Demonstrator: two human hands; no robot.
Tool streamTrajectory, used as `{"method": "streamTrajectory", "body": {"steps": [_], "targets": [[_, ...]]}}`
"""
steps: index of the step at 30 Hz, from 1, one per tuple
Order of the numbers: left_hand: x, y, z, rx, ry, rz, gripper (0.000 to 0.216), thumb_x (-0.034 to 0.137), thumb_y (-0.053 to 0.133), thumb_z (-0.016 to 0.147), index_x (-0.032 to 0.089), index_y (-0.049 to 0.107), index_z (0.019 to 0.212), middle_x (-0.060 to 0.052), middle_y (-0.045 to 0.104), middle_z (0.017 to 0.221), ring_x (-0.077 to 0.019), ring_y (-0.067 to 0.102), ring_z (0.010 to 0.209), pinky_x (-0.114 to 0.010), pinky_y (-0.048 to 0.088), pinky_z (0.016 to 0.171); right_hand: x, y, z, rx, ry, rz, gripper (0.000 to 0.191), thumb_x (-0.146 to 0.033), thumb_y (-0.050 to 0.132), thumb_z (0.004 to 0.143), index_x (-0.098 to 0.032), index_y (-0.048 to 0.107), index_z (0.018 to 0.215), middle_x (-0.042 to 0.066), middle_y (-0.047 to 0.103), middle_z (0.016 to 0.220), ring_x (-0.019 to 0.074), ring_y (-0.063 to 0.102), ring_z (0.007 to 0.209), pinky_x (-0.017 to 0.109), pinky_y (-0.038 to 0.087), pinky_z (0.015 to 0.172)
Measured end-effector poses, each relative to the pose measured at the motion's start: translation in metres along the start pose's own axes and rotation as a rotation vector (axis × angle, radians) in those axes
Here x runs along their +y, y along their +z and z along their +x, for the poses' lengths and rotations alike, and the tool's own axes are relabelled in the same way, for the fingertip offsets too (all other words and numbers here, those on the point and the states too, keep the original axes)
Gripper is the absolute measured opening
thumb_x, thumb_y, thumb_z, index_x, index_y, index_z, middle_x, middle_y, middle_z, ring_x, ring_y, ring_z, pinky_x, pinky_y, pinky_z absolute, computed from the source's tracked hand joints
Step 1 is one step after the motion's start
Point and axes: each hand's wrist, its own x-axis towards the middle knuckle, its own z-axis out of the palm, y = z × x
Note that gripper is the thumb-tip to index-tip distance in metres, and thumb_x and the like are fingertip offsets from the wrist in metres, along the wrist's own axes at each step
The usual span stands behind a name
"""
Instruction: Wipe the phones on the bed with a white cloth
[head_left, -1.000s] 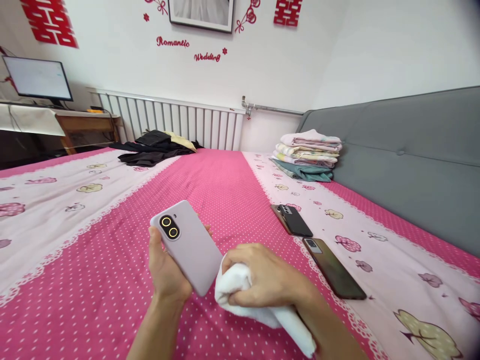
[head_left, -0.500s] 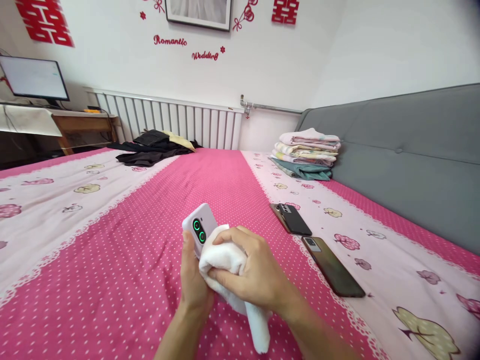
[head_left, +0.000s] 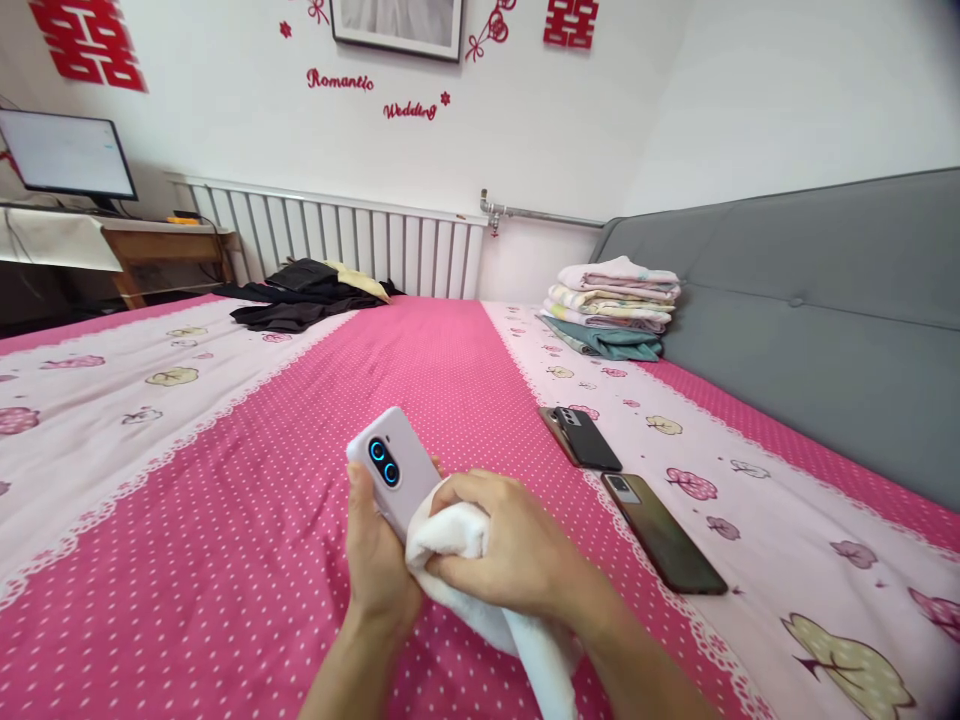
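Note:
My left hand (head_left: 375, 560) grips a phone in a pale lilac case (head_left: 397, 466), back side up, its two camera rings showing at the upper end. My right hand (head_left: 510, 550) is closed on a bunched white cloth (head_left: 480, 580) and presses it against the lower part of the phone's back. The cloth's loose end hangs down toward the bottom of the view. Both hands are held above the pink dotted bedspread (head_left: 225, 520).
Two dark phones lie on the bed to the right, one black (head_left: 587, 438) and one greenish (head_left: 663, 532). A stack of folded cloths (head_left: 613, 305) sits by the grey headboard (head_left: 825, 310). Dark clothes (head_left: 300, 295) lie near the radiator, and a monitor (head_left: 66, 155) stands on a desk.
The right hand with the cloth has moved onto the phone's back and rubs along it. The phone has shifted right and tilted slightly in the left hand.

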Motion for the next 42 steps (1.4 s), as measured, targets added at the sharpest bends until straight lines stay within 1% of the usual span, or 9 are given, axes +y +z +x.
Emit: {"method": "streamTrajectory", "body": {"steps": [3, 7, 16, 18, 23, 27, 30, 37, 42], "targets": [[0.007, -0.002, 0.002, 0.014, 0.037, 0.0, 0.064, 0.071, 0.047, 0.071, 0.011, 0.064, 0.086, -0.009, 0.066, 0.073, -0.0252, 0.065, 0.075, -0.034, 0.053, 0.069, 0.004, 0.002, -0.001, -0.056, 0.006, -0.039, 0.024, -0.031, 0.07, 0.06, -0.025, 0.064, 0.084, -0.001, 0.065, 0.082, 0.0149, 0.057, 0.072, 0.026, 0.04, 0.062], [0.015, -0.004, 0.005, 0.046, 0.07, -0.015, 0.065, 0.068, 0.034, 0.079, 0.011, 0.065, 0.086, -0.01, 0.066, 0.072, -0.0253, 0.065, 0.075, -0.035, 0.054, 0.069, 0.007, 0.004, -0.002, -0.128, -0.006, -0.069, 0.023, -0.033, 0.07, 0.06, -0.024, 0.064, 0.08, -0.001, 0.066, 0.08, 0.0144, 0.057, 0.069, 0.025, 0.038, 0.059], [0.03, -0.007, 0.01, 0.004, 0.231, 0.009, 0.068, 0.07, 0.032, 0.078, 0.015, 0.065, 0.098, -0.012, 0.068, 0.082, -0.0291, 0.065, 0.08, -0.043, 0.054, 0.072, 0.018, -0.014, 0.0, -0.333, 0.038, -0.064, 0.027, -0.035, 0.074, 0.055, -0.024, 0.068, 0.08, -0.002, 0.068, 0.074, 0.0151, 0.059, 0.067, 0.024, 0.038, 0.056], [0.035, -0.008, 0.011, -0.007, 0.279, 0.006, 0.067, 0.069, 0.032, 0.078, 0.016, 0.064, 0.103, -0.012, 0.068, 0.09, -0.0312, 0.065, 0.082, -0.047, 0.053, 0.072, 0.023, -0.019, 0.002, -0.285, 0.079, -0.02, 0.026, -0.034, 0.073, 0.057, -0.025, 0.068, 0.082, -0.002, 0.068, 0.076, 0.0149, 0.059, 0.068, 0.023, 0.039, 0.057], [0.043, -0.007, 0.01, -0.016, 0.335, -0.012, 0.065, 0.066, 0.033, 0.078, 0.017, 0.062, 0.111, -0.013, 0.061, 0.114, -0.0378, 0.061, 0.093, -0.052, 0.052, 0.075, 0.026, -0.018, 0.01, -0.026, 0.188, 0.192, 0.032, -0.038, 0.071, 0.064, -0.023, 0.064, 0.091, -0.001, 0.067, 0.087, 0.0152, 0.06, 0.076, 0.024, 0.043, 0.063], [0.046, -0.008, 0.009, 0.003, 0.288, -0.032, 0.069, 0.067, 0.031, 0.078, 0.016, 0.06, 0.115, -0.016, 0.056, 0.122, -0.0413, 0.059, 0.098, -0.053, 0.052, 0.076, 0.025, -0.009, 0.014, -0.001, 0.186, 0.321, 0.034, -0.036, 0.074, 0.063, -0.021, 0.063, 0.091, 0.001, 0.067, 0.087, 0.015, 0.06, 0.077, 0.025, 0.045, 0.067], [0.048, -0.012, 0.011, -0.027, 0.204, -0.04, 0.07, 0.068, 0.031, 0.078, 0.017, 0.059, 0.117, -0.017, 0.057, 0.121, -0.0413, 0.058, 0.099, -0.053, 0.052, 0.075, 0.025, -0.004, 0.015, -0.005, 0.175, 0.436, 0.037, -0.036, 0.075, 0.062, -0.02, 0.062, 0.093, 0.002, 0.066, 0.087, 0.0151, 0.06, 0.077, 0.025, 0.046, 0.066], [0.045, -0.021, 0.014, -0.108, -0.082, -0.033, 0.082, 0.076, 0.038, 0.07, 0.013, 0.057, 0.118, -0.02, 0.066, 0.1, -0.0389, 0.06, 0.098, -0.052, 0.05, 0.08, 0.022, 0.0, 0.014, 0.07, 0.139, 0.551, 0.039, -0.038, 0.076, 0.06, -0.019, 0.063, 0.09, 0.001, 0.065, 0.085, 0.0154, 0.06, 0.077, 0.026, 0.048, 0.064], [0.032, -0.012, 0.009, -0.069, -0.229, 0.013, 0.069, 0.07, 0.039, 0.076, 0.013, 0.063, 0.107, -0.016, 0.069, 0.088, -0.0355, 0.063, 0.093, -0.049, 0.05, 0.082, 0.021, -0.002, 0.016, 0.19, 0.098, 0.617, 0.038, -0.038, 0.074, 0.063, -0.019, 0.062, 0.093, 0.003, 0.066, 0.09, 0.0165, 0.061, 0.081, 0.028, 0.05, 0.07]]}}
